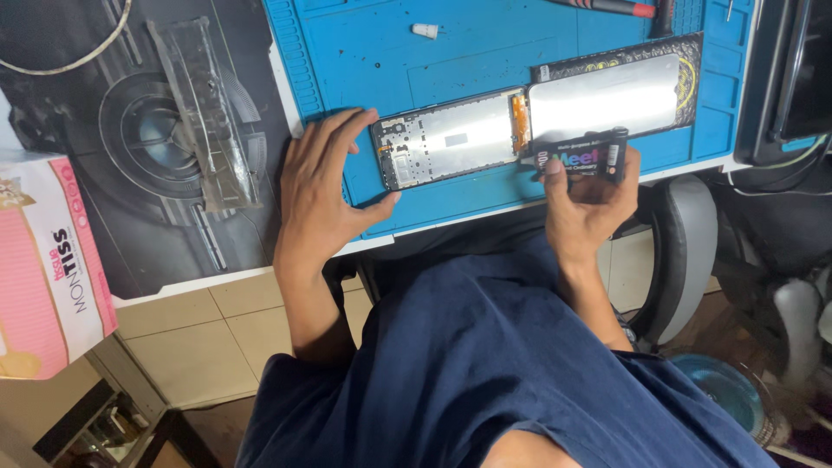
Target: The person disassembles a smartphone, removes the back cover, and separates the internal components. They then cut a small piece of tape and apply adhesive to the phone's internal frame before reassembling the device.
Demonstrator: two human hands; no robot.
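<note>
An opened phone frame lies face up on the blue work mat, its circuit area and silver plate exposed. My left hand rests flat on the mat with fingers spread, the thumb touching the frame's near left corner. My right hand grips a small black glue tube and holds its tip at the frame's right end, by an orange flex cable. A detached screen panel with a black patterned border lies just right of the frame.
A clear plastic case lies on the dark desk mat at left. A pink tissue pack sits at the left edge. A small white cap and a red-handled tool lie at the mat's far side. A grey chair stands at right.
</note>
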